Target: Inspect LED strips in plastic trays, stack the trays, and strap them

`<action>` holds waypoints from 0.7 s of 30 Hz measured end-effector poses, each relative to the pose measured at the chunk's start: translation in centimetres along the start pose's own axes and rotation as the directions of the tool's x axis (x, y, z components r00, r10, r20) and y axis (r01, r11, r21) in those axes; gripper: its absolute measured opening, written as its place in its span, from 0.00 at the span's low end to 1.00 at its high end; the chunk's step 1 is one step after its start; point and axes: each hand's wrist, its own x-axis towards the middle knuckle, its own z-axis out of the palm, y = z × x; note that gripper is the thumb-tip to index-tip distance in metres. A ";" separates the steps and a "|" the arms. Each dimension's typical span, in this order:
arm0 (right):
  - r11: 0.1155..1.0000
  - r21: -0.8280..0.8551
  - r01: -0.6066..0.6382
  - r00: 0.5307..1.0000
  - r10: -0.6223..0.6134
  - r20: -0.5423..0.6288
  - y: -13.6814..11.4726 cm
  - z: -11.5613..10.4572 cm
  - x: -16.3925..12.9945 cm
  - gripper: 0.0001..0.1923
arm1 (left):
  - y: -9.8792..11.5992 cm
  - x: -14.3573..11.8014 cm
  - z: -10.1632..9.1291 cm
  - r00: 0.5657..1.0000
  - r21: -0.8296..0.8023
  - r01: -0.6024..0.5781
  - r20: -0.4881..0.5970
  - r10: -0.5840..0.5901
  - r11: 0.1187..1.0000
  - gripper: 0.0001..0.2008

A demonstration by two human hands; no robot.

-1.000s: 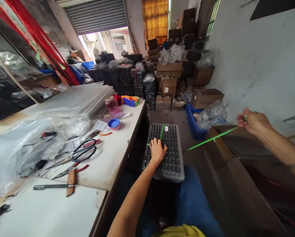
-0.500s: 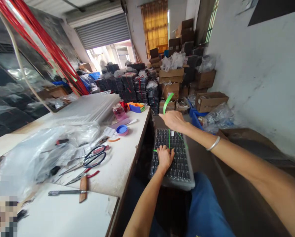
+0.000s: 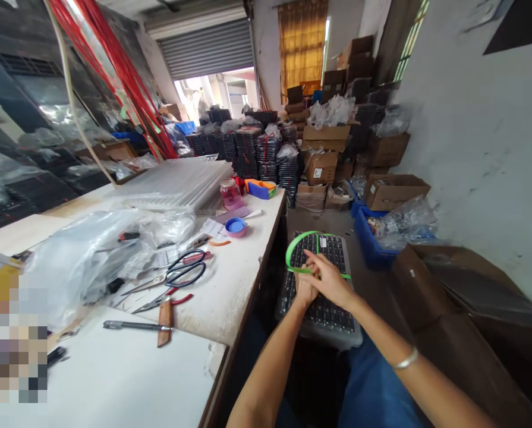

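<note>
A bundle of black keyboard-like panels in clear plastic trays [image 3: 337, 318] sits by my knees, a white label near its far end. A green strap [image 3: 293, 245] crosses it lengthwise and sideways, and its loose part arches up in a loop on the left. My left hand [image 3: 307, 290] rests on top of the bundle with its fingers curled at the strap crossing, partly covered by the other hand. Lying over it, my right hand [image 3: 333, 284] pinches the strap between thumb and fingers.
Left of me is a white worktable [image 3: 230, 291] with scissors [image 3: 185, 270], pliers [image 3: 152, 302], a pen [image 3: 132, 326] and plastic bags [image 3: 91, 255]. To the right stand an open brown carton [image 3: 430, 297] and a blue bin [image 3: 372, 244]. Stacked trays and boxes fill the back.
My right hand has come down from above the bundle to meet my left hand, bringing the strap's loose end with it. The strap now bends into a loop. The view has shifted slightly.
</note>
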 end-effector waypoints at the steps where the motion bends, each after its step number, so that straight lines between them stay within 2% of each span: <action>1: 0.999 -0.034 -0.032 0.999 0.031 -0.032 1.8 -0.7 -0.7 0.24 | -0.1 0.0 0.0 1.000 -0.004 -0.015 0.027 0.015 1.000 0.13; 4: 0.988 -0.120 -0.101 0.992 0.091 -0.084 6.3 -1.4 -2.6 0.12 | -0.1 0.1 0.0 0.996 -0.006 -0.048 0.075 0.049 0.999 0.12; 6: 0.981 -0.149 -0.121 0.988 0.106 -0.110 7.8 -0.9 -3.2 0.10 | 0.0 0.1 -0.3 0.995 -0.004 -0.060 0.075 0.060 0.998 0.13; 12: 0.975 -0.106 -0.196 0.961 0.170 -0.218 8.1 1.9 -2.3 0.16 | 0.5 -0.4 -1.1 0.997 0.038 -0.076 0.018 0.075 0.996 0.24; 15: 0.965 -0.023 -0.260 0.937 0.247 -0.247 8.8 1.8 -1.1 0.21 | 0.7 -0.6 -1.2 0.997 0.075 -0.075 -0.013 0.076 0.994 0.26; 18: 0.935 0.064 -0.350 0.904 0.355 -0.237 11.0 -1.2 -0.1 0.23 | 0.9 -0.7 -1.2 0.995 0.102 -0.093 -0.017 0.095 0.990 0.24; 21: 0.898 0.086 -0.432 0.863 0.439 -0.251 13.8 -7.4 -0.7 0.20 | 1.0 -0.8 -1.1 0.993 0.111 -0.110 -0.019 0.113 0.988 0.21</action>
